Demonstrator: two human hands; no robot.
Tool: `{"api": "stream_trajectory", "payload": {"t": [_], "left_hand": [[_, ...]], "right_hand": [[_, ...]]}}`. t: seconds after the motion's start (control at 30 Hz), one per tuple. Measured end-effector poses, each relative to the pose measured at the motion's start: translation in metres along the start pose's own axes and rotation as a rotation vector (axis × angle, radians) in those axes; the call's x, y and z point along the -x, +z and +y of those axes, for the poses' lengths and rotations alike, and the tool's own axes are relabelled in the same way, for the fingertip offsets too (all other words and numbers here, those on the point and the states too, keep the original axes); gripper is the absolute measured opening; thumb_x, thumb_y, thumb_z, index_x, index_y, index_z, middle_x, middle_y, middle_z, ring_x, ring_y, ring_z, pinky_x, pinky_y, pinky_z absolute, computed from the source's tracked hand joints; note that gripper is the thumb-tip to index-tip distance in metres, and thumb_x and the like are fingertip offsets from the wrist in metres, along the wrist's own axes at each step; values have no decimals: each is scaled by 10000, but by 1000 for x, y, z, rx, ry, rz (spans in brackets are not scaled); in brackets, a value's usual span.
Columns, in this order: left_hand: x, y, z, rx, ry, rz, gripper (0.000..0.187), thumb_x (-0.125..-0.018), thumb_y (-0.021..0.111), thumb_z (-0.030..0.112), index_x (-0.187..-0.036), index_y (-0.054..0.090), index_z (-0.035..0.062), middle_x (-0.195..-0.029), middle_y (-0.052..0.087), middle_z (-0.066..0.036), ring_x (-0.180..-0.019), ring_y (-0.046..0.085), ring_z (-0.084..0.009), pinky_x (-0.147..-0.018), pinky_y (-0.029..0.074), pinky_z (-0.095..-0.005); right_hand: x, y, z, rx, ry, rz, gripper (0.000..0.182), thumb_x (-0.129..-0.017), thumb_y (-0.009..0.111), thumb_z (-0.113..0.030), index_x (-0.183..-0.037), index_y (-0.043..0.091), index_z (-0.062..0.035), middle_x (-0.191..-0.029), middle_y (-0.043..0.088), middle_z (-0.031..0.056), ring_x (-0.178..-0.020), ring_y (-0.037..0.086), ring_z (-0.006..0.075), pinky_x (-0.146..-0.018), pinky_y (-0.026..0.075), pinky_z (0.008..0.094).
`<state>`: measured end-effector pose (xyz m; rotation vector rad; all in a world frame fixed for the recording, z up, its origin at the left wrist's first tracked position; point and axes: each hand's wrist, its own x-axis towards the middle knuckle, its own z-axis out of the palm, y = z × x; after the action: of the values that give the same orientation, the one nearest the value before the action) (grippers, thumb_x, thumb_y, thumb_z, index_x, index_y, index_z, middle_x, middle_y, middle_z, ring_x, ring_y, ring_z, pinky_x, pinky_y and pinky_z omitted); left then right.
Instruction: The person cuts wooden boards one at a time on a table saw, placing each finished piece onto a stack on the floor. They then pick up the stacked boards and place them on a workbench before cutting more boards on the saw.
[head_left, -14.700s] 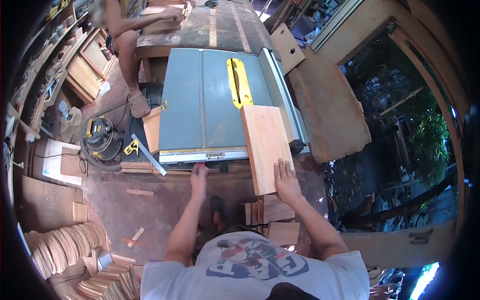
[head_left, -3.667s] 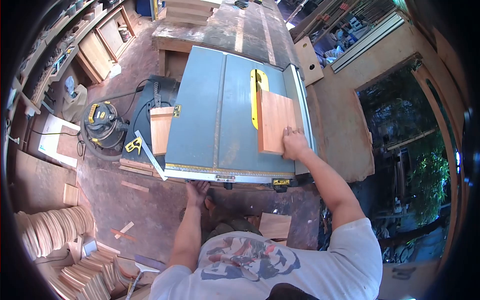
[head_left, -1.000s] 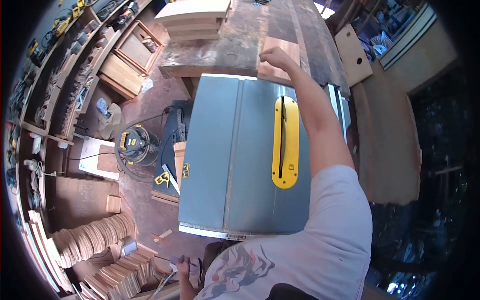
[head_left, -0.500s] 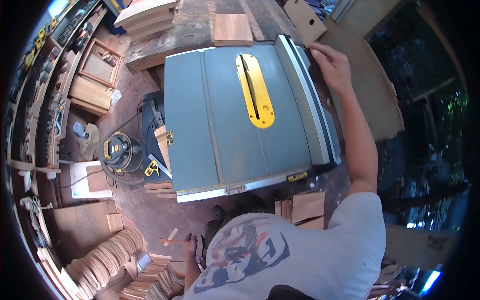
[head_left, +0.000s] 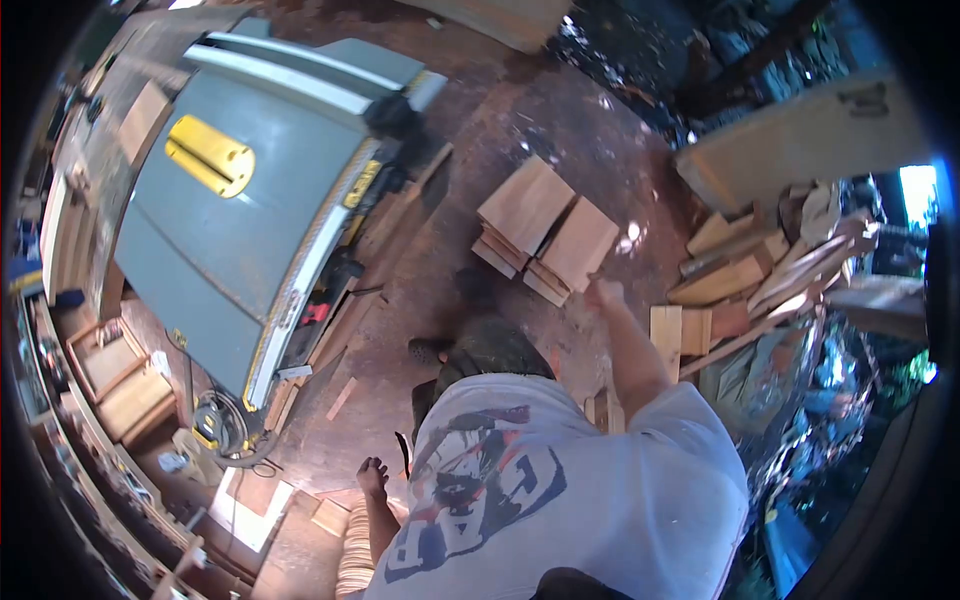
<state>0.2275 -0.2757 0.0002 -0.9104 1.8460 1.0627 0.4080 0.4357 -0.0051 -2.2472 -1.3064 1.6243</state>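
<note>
My right hand (head_left: 604, 296) reaches down to the near right corner of two stacks of cut wooden boards on the floor. Its fingertips are right at the edge of the right stack (head_left: 580, 243), smeared by motion. Close beside it stands the left stack (head_left: 527, 203), with a narrow gap between them. My left hand (head_left: 373, 474) hangs low by my left side with its fingers curled in; I cannot tell what is in it. A thin dark strip (head_left: 404, 455) shows between that hand and my shirt.
A table saw (head_left: 225, 150) with a yellow insert plate (head_left: 210, 156) stands at upper left. Loose offcuts (head_left: 735, 265) are piled on the right. A thin wood strip (head_left: 341, 398) lies on the floor; a shop vacuum (head_left: 222, 425) sits at lower left.
My view has swung right, away from the saw. My right hand has left the rip fence and dropped to the board stacks. The thin wooden stick in my left hand no longer shows clearly.
</note>
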Motion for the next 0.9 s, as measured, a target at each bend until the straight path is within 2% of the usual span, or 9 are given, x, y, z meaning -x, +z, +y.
{"api": "stream_trajectory", "payload": {"t": [0.07,0.17,0.23,0.3,0.37,0.43,0.67,0.8,0.9], "left_hand": [[6,15,15,-21,30,2,475,-985,546,189,-1417,480,2,-1111,685,-106,-863,672,-215,-622,491,-331],[52,36,47,-67,118,4,563,-997,554,207,-1489,396,-16,-1240,667,-156,-1000,680,-264,-759,530,-379],[84,60,59,-91,167,12,568,-1008,556,219,-1491,387,-27,-1294,647,-177,-1077,669,-286,-838,533,-408],[105,68,48,-154,142,8,546,-1014,568,218,-1476,414,-29,-1284,655,-173,-1044,681,-265,-810,547,-381],[130,71,30,-193,76,21,525,-1006,584,202,-1455,446,-33,-1257,667,-165,-1009,689,-245,-779,549,-354],[162,79,17,-241,-11,57,532,-986,622,203,-1436,473,-39,-1200,685,-156,-960,690,-213,-742,544,-323],[227,131,12,-557,-66,158,552,-918,655,213,-1374,543,-78,-1024,722,-125,-917,671,-161,-745,524,-297],[214,156,33,-662,217,96,542,-937,648,217,-1352,537,-113,-1072,728,-173,-980,684,-191,-863,529,-315],[219,206,76,-638,471,85,522,-940,647,220,-1352,547,-84,-1168,711,-206,-1093,686,-230,-922,536,-345]], "right_hand": [[-38,7,59,53,187,38,441,-880,718,-363,-1123,641,-3,-882,675,130,-623,654,286,-513,540,411],[-107,36,151,-148,68,63,549,-869,735,-361,-1238,611,26,-993,673,148,-813,682,312,-570,555,409],[-87,29,107,-114,153,64,614,-882,729,-364,-1329,557,20,-1094,659,146,-929,662,312,-622,556,410],[-120,36,102,-197,139,15,667,-886,733,-370,-1388,516,12,-1191,635,143,-1031,633,314,-688,555,412],[-207,55,175,-411,45,-59,704,-881,749,-381,-1414,489,0,-1284,598,141,-1119,593,318,-767,552,416],[-219,61,141,-424,289,66,753,-854,785,-403,-1421,474,-16,-1298,588,104,-1105,589,288,-810,526,428],[-200,23,110,-450,255,-74,622,-821,827,-285,-1318,537,-47,-1237,595,87,-1074,591,237,-783,522,425],[-168,-37,77,-314,124,-310,481,-817,811,-265,-1201,610,-57,-1175,618,88,-1025,582,195,-763,508,388],[-99,-84,-15,-180,-37,-262,391,-844,753,-325,-1138,655,-88,-1081,643,62,-877,588,156,-727,482,332]]}}
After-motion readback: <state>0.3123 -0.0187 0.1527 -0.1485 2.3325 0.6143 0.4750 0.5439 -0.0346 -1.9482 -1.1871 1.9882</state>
